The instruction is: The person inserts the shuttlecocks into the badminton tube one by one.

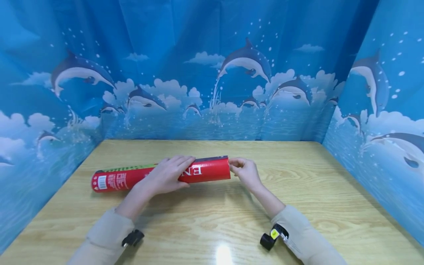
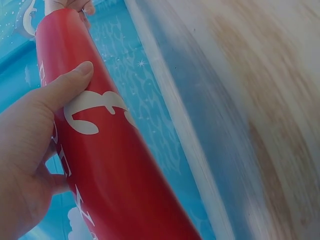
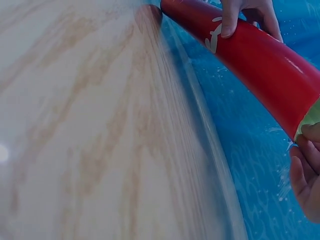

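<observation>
A long red tube (image 1: 132, 179) with white lettering, a barcode at its left end and a green strip on top lies slantwise above the wooden table. Its left end is low, while the right end is lifted and casts a shadow. My left hand (image 1: 167, 173) grips the tube round its middle, thumb on the near side, as the left wrist view shows. At the raised end, the right hand (image 1: 246, 173) has its thumb and fingertips pinched at the rim. The right wrist view shows pale green inside the open end (image 3: 311, 116); what lies deeper is hidden.
The wooden table (image 1: 298, 184) extends on both sides and in front of the tube. A blue curtain (image 1: 185, 125) printed with dolphins stands along the back and sides. Wrist cameras (image 1: 269, 239) are strapped over both sleeves.
</observation>
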A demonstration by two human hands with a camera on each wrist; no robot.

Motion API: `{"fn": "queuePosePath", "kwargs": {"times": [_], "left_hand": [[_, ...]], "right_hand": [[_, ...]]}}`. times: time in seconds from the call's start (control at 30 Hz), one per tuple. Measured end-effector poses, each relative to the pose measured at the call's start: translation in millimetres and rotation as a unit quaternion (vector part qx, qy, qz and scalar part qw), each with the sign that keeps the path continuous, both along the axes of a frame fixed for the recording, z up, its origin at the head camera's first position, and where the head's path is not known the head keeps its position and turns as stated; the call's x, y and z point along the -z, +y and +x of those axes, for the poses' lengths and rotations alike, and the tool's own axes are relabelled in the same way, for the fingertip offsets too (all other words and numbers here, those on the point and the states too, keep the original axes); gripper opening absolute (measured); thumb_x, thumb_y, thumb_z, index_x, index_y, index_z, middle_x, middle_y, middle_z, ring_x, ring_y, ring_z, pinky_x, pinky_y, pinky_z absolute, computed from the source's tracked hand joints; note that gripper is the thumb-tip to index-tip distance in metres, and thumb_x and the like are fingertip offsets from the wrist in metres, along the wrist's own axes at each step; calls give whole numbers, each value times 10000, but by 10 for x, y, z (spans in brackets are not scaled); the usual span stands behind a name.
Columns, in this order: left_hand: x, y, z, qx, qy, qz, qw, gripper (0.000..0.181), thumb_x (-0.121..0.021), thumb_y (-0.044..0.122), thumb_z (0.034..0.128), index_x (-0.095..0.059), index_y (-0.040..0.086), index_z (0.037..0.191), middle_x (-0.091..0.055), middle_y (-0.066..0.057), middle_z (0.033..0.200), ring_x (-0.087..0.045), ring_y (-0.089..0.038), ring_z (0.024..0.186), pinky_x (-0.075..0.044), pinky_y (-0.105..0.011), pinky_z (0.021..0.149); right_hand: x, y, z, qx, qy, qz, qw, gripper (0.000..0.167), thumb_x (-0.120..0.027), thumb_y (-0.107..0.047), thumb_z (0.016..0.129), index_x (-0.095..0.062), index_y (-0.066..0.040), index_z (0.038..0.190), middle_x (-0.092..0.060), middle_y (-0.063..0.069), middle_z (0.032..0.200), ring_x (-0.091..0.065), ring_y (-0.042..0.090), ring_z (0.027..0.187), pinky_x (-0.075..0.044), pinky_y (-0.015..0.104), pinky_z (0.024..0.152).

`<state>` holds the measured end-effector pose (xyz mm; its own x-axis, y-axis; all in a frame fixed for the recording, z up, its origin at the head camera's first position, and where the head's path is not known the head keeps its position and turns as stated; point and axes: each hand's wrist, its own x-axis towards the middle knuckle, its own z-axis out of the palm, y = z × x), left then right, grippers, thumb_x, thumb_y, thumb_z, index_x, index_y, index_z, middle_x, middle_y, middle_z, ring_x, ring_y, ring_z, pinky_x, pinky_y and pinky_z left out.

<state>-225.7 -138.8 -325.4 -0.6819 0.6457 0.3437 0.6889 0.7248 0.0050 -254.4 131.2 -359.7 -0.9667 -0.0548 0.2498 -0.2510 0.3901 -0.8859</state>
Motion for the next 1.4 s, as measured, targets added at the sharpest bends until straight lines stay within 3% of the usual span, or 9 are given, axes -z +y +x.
{"fn": "queuePosePath", "kwargs": {"times": [0.3, 0.57, 0.77, 1.0, 1.2, 1.4], "left_hand": [[-11, 10, -55, -44, -184, -238, 9995, 913, -879, 299, 598, -436, 82, 1366, -535, -89, 1277, -494, -257, 1147, -465, -504, 866], [0, 3, -152, -187, -579, -556, 9966, 889, -865, 300, 622, -433, 61, 1362, -519, -109, 1285, -478, -271, 1152, -470, -485, 868], [31, -9, -227, -299, -1080, -710, 9912, 850, -835, 302, 671, -422, 36, 1365, -498, -127, 1308, -457, -291, 1180, -457, -469, 898], [37, 4, -281, -516, -1667, -753, 9818, 838, -821, 269, 697, -401, 52, 1389, -481, -128, 1331, -445, -294, 1201, -430, -453, 939], [-26, 27, -308, -887, -1912, -613, 9756, 833, -834, 174, 680, -413, 113, 1397, -491, -106, 1325, -453, -291, 1201, -446, -433, 926], [-92, 31, -349, -1012, -2046, -572, 9719, 812, -826, 192, 694, -420, 126, 1395, -488, -107, 1325, -450, -293, 1198, -450, -437, 921]], "right_hand": [[-17, 159, -4, -125, -70, -146, 9998, 231, -625, -86, 881, -641, 28, 1081, -658, 113, 883, -609, 223, 800, -492, 265, 597], [-54, 432, 21, -401, -217, 432, 9980, 301, -584, -180, 920, -615, 29, 1133, -662, 138, 946, -608, 221, 841, -516, 321, 652], [-55, 630, 23, -653, -427, 911, 9928, 362, -558, -266, 937, -603, 21, 1153, -659, 128, 964, -605, 223, 857, -523, 368, 696], [-133, 816, 39, -771, -541, 1275, 9874, 362, -532, -264, 951, -594, 16, 1172, -644, 169, 1012, -605, 256, 896, -514, 436, 741], [-215, 926, 15, -817, -413, 1461, 9850, 364, -537, -242, 949, -586, 40, 1174, -649, 171, 1009, -613, 277, 890, -516, 427, 727], [-278, 1043, -24, -732, -260, 1787, 9808, 376, -524, -235, 957, -570, 66, 1179, -649, 176, 1000, -610, 274, 897, -520, 364, 698]]}}
